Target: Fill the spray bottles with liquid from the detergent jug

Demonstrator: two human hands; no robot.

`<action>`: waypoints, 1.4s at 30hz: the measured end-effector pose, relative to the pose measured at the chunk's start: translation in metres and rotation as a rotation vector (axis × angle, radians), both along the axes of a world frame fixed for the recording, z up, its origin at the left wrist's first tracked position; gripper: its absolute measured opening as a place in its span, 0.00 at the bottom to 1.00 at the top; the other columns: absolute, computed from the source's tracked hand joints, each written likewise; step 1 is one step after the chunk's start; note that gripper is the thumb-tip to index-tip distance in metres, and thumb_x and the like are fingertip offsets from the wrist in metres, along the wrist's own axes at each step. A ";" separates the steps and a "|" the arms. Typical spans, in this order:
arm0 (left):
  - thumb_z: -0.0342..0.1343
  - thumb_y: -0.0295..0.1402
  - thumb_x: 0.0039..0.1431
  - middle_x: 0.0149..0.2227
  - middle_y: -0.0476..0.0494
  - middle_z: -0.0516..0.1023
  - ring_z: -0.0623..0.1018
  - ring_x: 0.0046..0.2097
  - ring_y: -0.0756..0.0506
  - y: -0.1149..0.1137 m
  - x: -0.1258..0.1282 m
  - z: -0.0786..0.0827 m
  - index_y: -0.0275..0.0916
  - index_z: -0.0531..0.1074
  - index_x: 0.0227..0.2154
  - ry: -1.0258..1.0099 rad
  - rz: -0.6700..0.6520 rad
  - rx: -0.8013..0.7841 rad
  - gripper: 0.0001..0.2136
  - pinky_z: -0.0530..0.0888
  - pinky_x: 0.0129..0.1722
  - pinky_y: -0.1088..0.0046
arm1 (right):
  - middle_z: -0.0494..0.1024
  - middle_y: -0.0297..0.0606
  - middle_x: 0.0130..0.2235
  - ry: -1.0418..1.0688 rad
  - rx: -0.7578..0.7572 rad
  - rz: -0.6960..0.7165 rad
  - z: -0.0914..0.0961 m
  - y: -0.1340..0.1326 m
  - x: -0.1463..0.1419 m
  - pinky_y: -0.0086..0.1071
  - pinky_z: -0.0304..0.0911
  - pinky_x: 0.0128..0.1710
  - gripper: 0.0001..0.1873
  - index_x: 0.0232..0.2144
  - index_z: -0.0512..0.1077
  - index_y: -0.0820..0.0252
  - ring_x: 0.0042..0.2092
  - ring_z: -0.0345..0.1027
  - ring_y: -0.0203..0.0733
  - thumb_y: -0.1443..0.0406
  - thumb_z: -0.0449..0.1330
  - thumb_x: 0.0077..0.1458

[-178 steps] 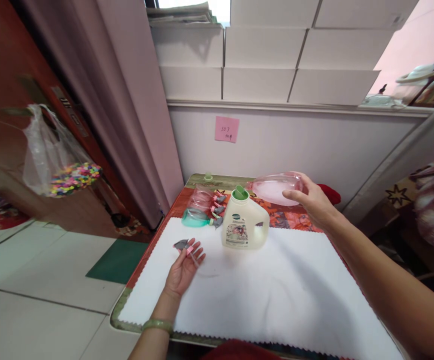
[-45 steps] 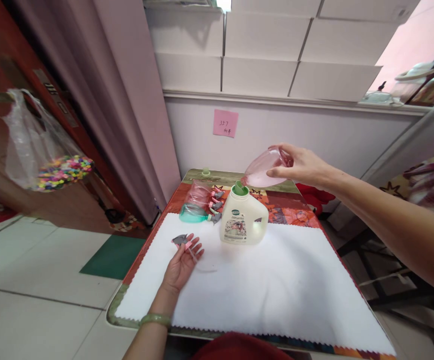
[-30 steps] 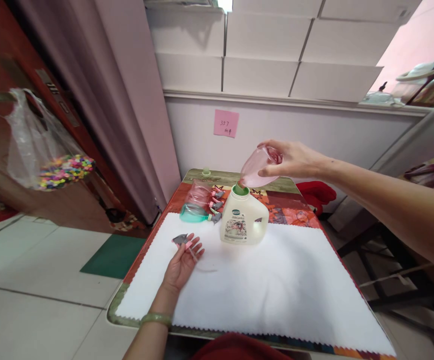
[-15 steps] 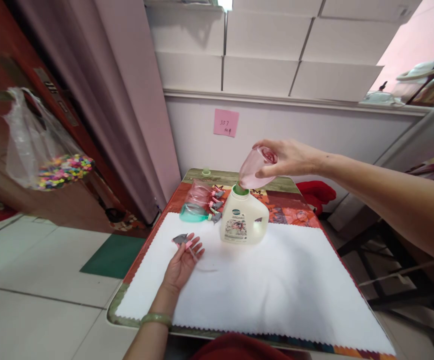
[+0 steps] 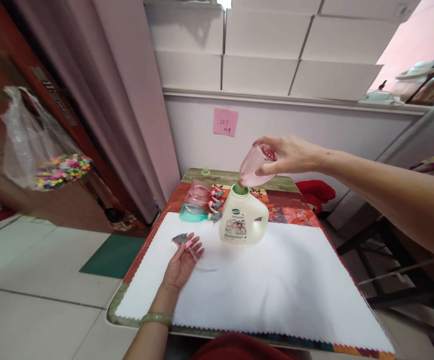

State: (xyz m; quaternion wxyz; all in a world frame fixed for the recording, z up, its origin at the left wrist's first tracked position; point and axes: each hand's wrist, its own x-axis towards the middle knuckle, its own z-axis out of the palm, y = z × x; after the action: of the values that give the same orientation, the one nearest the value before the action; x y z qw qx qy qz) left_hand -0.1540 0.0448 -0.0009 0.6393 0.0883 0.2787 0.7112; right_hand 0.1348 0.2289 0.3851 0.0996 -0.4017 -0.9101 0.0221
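My right hand grips a clear pink bottle by its base, tipped mouth-down right over the green opening of a white detergent jug standing on the white cloth. My left hand rests palm up on the cloth, fingers loosely curled round a grey and pink spray nozzle whose thin clear tube trails to the right.
Several spray bottles, pink and green, lie at the table's back left with a small green cap behind. A pink sticky note is on the wall. A bag of coloured beads hangs on the left door.
My right hand has lifted the pink bottle from near level to steeply mouth-down over the jug's opening. My left hand and the nozzle have stayed in place.
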 end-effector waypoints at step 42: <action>0.54 0.34 0.70 0.53 0.36 0.82 0.83 0.51 0.41 0.000 -0.001 -0.002 0.39 0.74 0.57 -0.001 -0.016 -0.005 0.16 0.75 0.59 0.54 | 0.81 0.42 0.52 1.138 -0.855 -0.257 -0.153 -0.024 0.060 0.38 0.76 0.34 0.26 0.53 0.71 0.51 0.42 0.80 0.48 0.50 0.65 0.55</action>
State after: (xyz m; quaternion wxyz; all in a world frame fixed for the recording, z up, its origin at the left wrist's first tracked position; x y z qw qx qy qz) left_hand -0.1546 0.0451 -0.0024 0.6453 0.0886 0.2796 0.7054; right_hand 0.1945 0.2051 0.2318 0.3940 -0.4357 -0.5746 0.5699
